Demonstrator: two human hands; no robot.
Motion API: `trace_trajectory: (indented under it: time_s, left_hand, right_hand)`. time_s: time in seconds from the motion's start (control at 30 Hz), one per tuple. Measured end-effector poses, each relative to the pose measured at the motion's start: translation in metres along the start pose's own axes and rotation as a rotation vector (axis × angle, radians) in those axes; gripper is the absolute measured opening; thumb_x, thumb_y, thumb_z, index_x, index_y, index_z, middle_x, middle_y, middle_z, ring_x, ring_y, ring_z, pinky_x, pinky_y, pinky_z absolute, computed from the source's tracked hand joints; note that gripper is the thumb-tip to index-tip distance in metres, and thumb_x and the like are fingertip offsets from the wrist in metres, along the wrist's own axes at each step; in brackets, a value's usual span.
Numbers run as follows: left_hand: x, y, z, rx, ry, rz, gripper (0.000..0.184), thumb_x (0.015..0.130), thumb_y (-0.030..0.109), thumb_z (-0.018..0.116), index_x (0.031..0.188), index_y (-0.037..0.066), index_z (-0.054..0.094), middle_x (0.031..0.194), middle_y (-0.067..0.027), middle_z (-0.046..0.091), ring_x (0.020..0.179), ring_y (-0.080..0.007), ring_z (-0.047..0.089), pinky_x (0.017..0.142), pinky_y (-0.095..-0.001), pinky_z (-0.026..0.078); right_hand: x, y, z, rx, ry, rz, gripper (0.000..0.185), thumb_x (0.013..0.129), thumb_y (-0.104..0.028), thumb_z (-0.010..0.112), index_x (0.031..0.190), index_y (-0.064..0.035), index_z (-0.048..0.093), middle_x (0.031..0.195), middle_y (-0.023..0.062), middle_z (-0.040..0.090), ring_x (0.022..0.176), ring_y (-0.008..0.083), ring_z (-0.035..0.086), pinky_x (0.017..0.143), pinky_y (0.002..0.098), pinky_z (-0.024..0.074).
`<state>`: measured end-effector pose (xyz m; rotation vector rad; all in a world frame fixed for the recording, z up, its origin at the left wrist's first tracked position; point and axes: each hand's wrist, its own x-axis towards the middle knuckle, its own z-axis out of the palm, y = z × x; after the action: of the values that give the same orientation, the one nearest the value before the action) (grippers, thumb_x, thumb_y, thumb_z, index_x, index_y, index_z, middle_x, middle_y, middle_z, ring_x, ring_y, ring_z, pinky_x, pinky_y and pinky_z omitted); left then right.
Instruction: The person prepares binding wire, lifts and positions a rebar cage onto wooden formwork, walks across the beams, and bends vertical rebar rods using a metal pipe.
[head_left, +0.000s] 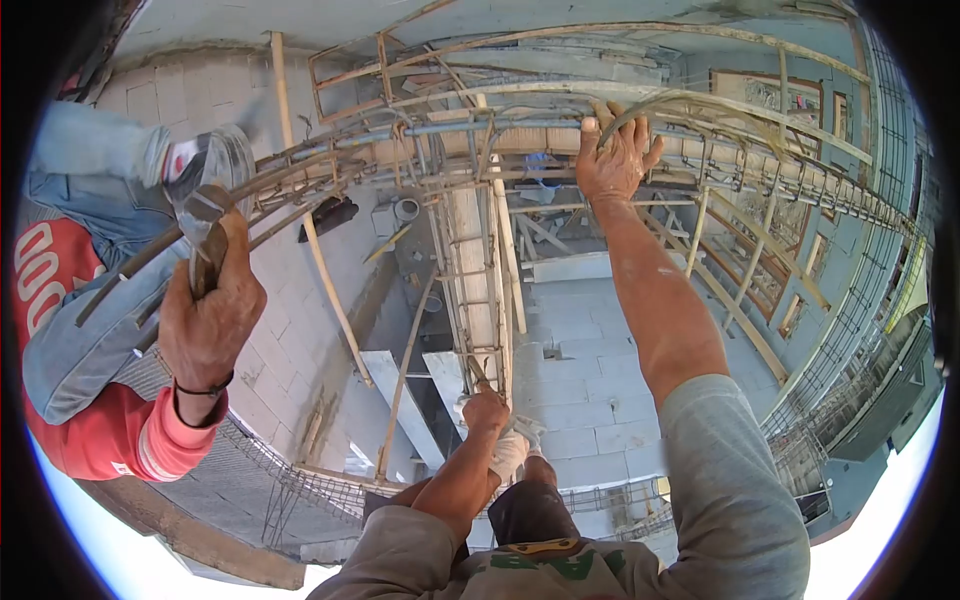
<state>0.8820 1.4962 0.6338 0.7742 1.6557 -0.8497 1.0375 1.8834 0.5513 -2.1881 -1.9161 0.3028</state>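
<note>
Right hand: My right hand reaches far forward over the cross cage, its fingers spread apart and resting on the bars right of the junction. A thin curved strip passes at the fingertips; whether they pinch it, I cannot tell.
Left hand: My left hand is low and close to my body, at the near end of the central cage. Its fingers look curled together; whether they clamp a bar, I cannot tell.
Central cage: Tied steel stretches straight out ahead of me, its long axis running from my left hand to the far junction. The left hand is nearer its close end.
Cross cage: The longer run lies across my front, left to right, curved in this wide view. My right hand is on it, beyond and to the right of the left.
Co-worker: At far left, a co-worker's hand with a dark wristband grips a hammer-like tool beside the cross cage's left end, well apart from both my hands.
Edges: Slanting timber props stand under the cross cage on the right. Between them and the central cage, above pale blockwork, lies open room; crowded bars at the junction leave less.
</note>
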Motion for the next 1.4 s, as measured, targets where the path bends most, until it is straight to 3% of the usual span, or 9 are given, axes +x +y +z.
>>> trace_trajectory:
  time_s: [0.2,0.33,0.5,0.9,1.03,1.1,1.2,1.3,1.4]
  left_hand:
    - [-0.013,0.007,-0.007,-0.107,-0.015,-0.173,0.056,0.081,0.042,0.056,0.11,-0.005,0.048,0.09,-0.0239,0.064,0.086,-0.0355,0.064,0.077,-0.0422,0.05]
    - [-0.01,0.014,0.011,-0.21,0.033,-0.207,0.062,0.081,0.038,0.058,0.113,-0.009,0.035,0.089,-0.0249,0.064,0.088,-0.0368,0.063,0.078,-0.0424,0.05]
    - [-0.013,0.0,0.022,-0.165,0.065,-0.079,0.048,0.081,0.023,0.053,0.111,-0.007,0.031,0.077,-0.0246,0.063,0.074,-0.0381,0.065,0.068,-0.0471,0.051]
    - [-0.06,0.004,0.052,-0.226,0.127,0.053,0.044,0.08,0.027,0.052,0.107,-0.006,0.04,0.07,-0.0193,0.063,0.063,-0.0355,0.064,0.057,-0.0449,0.05]
    - [-0.097,-0.028,0.053,-0.1,-0.082,0.048,0.068,0.074,0.033,0.066,0.118,-0.008,0.032,0.072,-0.0203,0.063,0.067,-0.0354,0.064,0.062,-0.045,0.051]
    - [-0.125,-0.042,0.029,-0.126,-0.252,0.109,0.06,0.076,0.028,0.065,0.116,-0.007,0.037,0.074,-0.018,0.064,0.066,-0.0323,0.065,0.063,-0.0441,0.051]
    - [-0.139,-0.087,-0.025,-1.076,-0.812,-0.019,0.041,0.08,0.018,0.06,0.113,-0.003,0.047,0.084,-0.0121,0.065,0.073,-0.0225,0.065,0.068,-0.0395,0.051]
    - [-0.169,-0.096,-0.093,-0.539,-0.401,0.44,0.026,0.08,0.017,0.058,0.101,0.001,0.057,0.085,-0.0071,0.065,0.072,-0.0213,0.064,0.063,-0.0345,0.051]
    - [-0.194,-0.071,-0.19,-0.734,-0.363,0.432,0.029,0.076,0.011,0.061,0.104,0.003,0.059,0.086,-0.0042,0.064,0.073,-0.0142,0.061,0.065,-0.0294,0.049]
  right_hand:
    - [-0.001,0.004,0.004,-0.05,-0.026,0.0,0.05,0.093,-0.051,0.026,0.121,-0.0201,0.053,0.13,0.0024,0.043,0.132,0.0296,0.023,0.105,0.0597,-0.0008]
    - [0.0,0.001,0.002,-0.044,-0.032,0.011,0.05,0.093,-0.05,0.026,0.122,-0.0198,0.053,0.131,0.0026,0.042,0.132,0.0299,0.022,0.106,0.0598,-0.0002]
    - [-0.005,0.009,0.011,-0.077,0.006,-0.021,0.053,0.093,-0.052,0.022,0.123,-0.02,0.052,0.132,0.0033,0.041,0.132,0.03,0.022,0.106,0.0602,0.0003]
    - [0.001,0.007,0.007,-0.096,-0.015,0.009,0.055,0.092,-0.055,0.023,0.125,-0.0202,0.05,0.132,0.0025,0.043,0.131,0.0289,0.023,0.107,0.0564,0.0012]
    - [0.0,0.005,0.008,-0.073,0.027,-0.009,0.053,0.092,-0.055,0.023,0.123,-0.0236,0.053,0.131,-0.0016,0.044,0.13,0.0287,0.025,0.106,0.0561,0.0029]
    - [-0.001,0.005,0.011,-0.099,0.034,-0.005,0.052,0.092,-0.056,0.022,0.122,-0.0254,0.053,0.131,-0.003,0.044,0.131,0.0285,0.026,0.105,0.0562,0.0027]
    - [0.0,0.002,0.007,-0.077,0.008,0.007,0.052,0.092,-0.055,0.023,0.123,-0.0251,0.052,0.132,-0.0031,0.044,0.131,0.0285,0.025,0.105,0.0565,0.0017]
    - [0.0,0.005,0.008,-0.065,-0.002,0.002,0.052,0.092,-0.055,0.023,0.124,-0.0242,0.052,0.133,-0.0022,0.043,0.131,0.0288,0.025,0.105,0.0561,0.0016]
    - [0.0,0.002,0.005,-0.051,-0.017,0.015,0.054,0.092,-0.054,0.023,0.121,-0.0211,0.054,0.134,0.0015,0.041,0.131,0.0303,0.025,0.106,0.0582,0.0002]
